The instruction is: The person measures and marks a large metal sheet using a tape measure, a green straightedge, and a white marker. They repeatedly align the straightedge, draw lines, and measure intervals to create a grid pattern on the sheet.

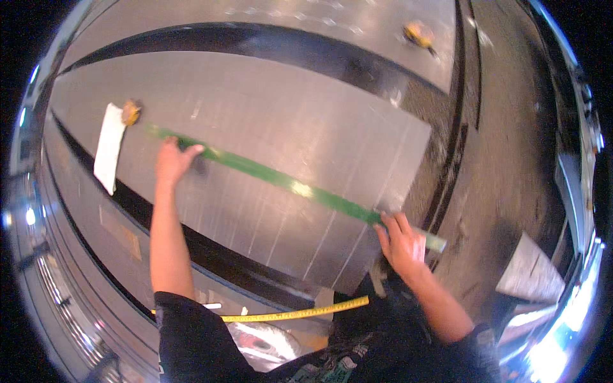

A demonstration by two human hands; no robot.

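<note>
A long green straightedge lies slantwise across a grey metal sheet, its right end reaching past the sheet's edge. My left hand grips it near its far left end, thumb and fingers on the strip. Near the other end, my right hand is closed on it, fingers over its upper edge. Thin pale lines run across the sheet below the straightedge. The strip is slightly blurred, so its markings cannot be read.
A yellow tape measure sits beside a white strip at left. Another tape measure lies on a farther sheet. An extended yellow tape blade crosses in front of my body. A pale angular plate is at right.
</note>
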